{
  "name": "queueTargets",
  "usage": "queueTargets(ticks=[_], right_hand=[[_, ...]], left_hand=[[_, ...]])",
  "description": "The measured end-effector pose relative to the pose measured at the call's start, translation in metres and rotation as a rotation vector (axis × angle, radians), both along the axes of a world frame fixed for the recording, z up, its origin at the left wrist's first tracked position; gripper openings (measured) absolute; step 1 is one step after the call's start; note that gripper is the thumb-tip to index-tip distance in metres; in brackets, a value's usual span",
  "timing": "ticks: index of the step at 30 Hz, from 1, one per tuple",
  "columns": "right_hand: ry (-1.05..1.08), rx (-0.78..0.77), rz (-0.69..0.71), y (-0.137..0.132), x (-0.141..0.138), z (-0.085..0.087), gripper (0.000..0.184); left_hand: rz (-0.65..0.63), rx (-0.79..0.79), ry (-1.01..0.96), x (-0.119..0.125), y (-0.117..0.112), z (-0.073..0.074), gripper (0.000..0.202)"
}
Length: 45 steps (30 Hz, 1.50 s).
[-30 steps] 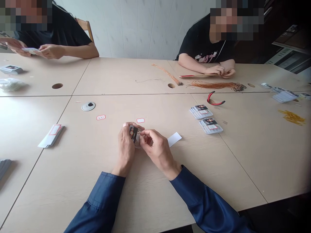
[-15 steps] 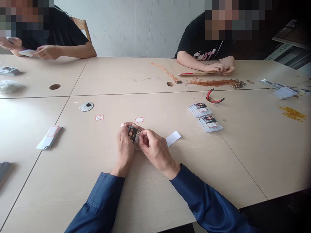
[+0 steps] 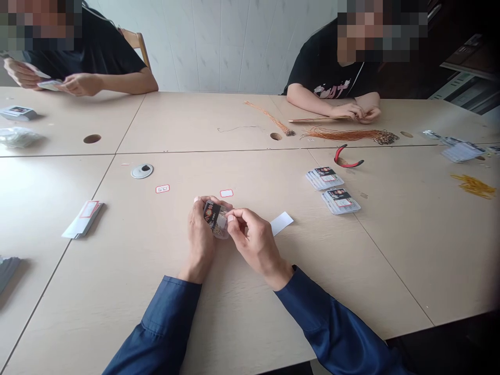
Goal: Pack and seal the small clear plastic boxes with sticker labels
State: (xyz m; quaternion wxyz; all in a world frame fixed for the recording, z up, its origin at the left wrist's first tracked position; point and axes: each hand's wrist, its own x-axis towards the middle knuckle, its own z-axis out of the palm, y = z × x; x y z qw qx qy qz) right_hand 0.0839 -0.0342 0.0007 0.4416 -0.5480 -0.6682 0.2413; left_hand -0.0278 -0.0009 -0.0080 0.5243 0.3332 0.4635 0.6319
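My left hand (image 3: 202,235) grips a small clear packet with a black and red printed card (image 3: 214,215), held upright above the table. My right hand (image 3: 252,239) pinches the packet's right edge with thumb and fingers. A red-bordered white sticker (image 3: 226,193) lies on the table just beyond my hands, and a blank white slip (image 3: 281,223) lies to the right of my right hand. Two stacks of the same packets (image 3: 333,191) rest further right.
Red-handled pliers (image 3: 347,157) and bundles of orange cords (image 3: 347,135) lie far right. A second sticker (image 3: 162,188), a round grommet cap (image 3: 141,171) and a stack of sticker sheets (image 3: 83,219) lie left. Two people work across the table, their hands (image 3: 353,112) holding small items.
My hands have stayed in place; the packet has tilted slightly between my fingers. The person at far left has raised one hand.
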Motion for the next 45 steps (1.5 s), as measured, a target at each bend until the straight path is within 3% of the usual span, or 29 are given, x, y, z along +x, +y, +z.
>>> queueTargets(ticks=[10, 14, 23, 36, 45], right_hand=[[-0.068, 0.025, 0.024, 0.002, 0.000, -0.004, 0.007], [-0.057, -0.065, 0.039, 0.002, 0.000, -0.004, 0.006], [0.153, -0.220, 0.117, 0.002, 0.001, -0.002, 0.012], [0.326, -0.371, 0.165, 0.002, 0.004, 0.003, 0.019], [0.495, -0.423, 0.170, 0.000, 0.004, 0.013, 0.021]], left_hand=[[-0.019, 0.048, 0.050, 0.001, -0.004, 0.004, 0.035], [-0.012, 0.051, 0.093, 0.001, -0.005, 0.006, 0.038], [-0.022, 0.030, 0.012, 0.001, -0.005, 0.006, 0.041], [-0.013, 0.126, 0.233, 0.000, -0.007, 0.009, 0.041], [0.018, 0.081, 0.149, 0.000, -0.005, 0.008, 0.039]])
